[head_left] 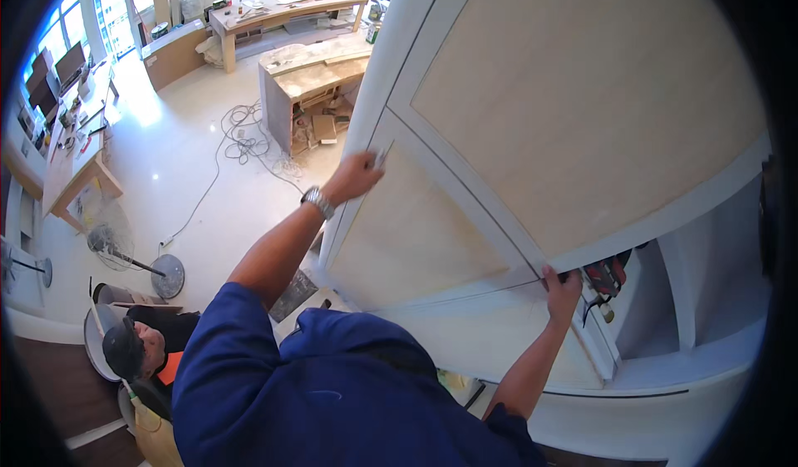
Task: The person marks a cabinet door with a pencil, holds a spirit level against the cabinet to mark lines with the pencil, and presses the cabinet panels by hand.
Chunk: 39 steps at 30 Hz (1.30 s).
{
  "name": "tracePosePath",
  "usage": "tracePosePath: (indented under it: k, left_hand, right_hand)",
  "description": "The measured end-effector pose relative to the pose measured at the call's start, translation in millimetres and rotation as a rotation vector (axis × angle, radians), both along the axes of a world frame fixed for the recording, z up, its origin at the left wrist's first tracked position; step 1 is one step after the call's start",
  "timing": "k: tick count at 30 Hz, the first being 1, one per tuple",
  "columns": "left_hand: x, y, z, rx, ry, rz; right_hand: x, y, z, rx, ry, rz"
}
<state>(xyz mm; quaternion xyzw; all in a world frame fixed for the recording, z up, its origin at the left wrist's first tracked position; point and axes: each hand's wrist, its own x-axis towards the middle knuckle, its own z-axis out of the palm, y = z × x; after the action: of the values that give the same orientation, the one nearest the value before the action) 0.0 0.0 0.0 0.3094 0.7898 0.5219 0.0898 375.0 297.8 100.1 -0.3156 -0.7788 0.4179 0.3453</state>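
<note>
A large white-framed panel with a pale wood infill (598, 101) fills the right side, and a dark seam parts it from a smaller triangular panel (416, 226) below. At the left edge of the smaller panel is my left hand (356, 178), closed, a watch on its wrist. Something small and whitish shows at its fingertips, too small to name. My right hand (564, 291) has its fingers curled at the panel edge, by the right end of the seam. A dark patch lies under those fingers, and what they grip is hidden. Just right of it rests a red and black power tool (607, 276).
White curved compartments (665, 309) lie right of the tool. At left, a person in a dark cap (125, 349) sits near a standing fan (169, 276). A cable (243, 139) loops over the floor. Workbenches (291, 3) and a curved wooden unit (278, 105) stand farther off.
</note>
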Motion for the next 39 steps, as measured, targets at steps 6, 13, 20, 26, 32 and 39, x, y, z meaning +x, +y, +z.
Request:
tracePosePath:
  k: [6, 13, 20, 26, 32, 39]
  left_hand:
    - [110.1, -108.6, -267.1, -0.654, -0.264, -0.18]
    - [221.4, -245.2, -286.8, -0.884, -0.52, 0.092]
    - [230.2, -292.2, -386.0, -0.932, -0.364, 0.119]
    - [179.7, -211.1, -367.1, -0.818, -0.108, -0.182]
    - [169.1, -108.6, -270.3, -0.723, -0.023, -0.132]
    - [185.7, -106.5, -267.1, -0.801, -0.04, -0.182]
  right_hand:
    - [22.9, 10.8, -7.1, -0.036, -0.021, -0.039]
    - [17.4, 18.8, -5.3, -0.11, 0.039, 0.048]
    - [22.3, 19.5, 10.2, -0.264, 0.103, 0.041]
    - [29.6, 9.5, 31.2, -0.141, -0.112, 0.104]
    - [34.3, 26.1, 8.9, -0.199, 0.016, 0.135]
    - [73.5, 11.4, 68.4, 0.528, 0.26, -0.123]
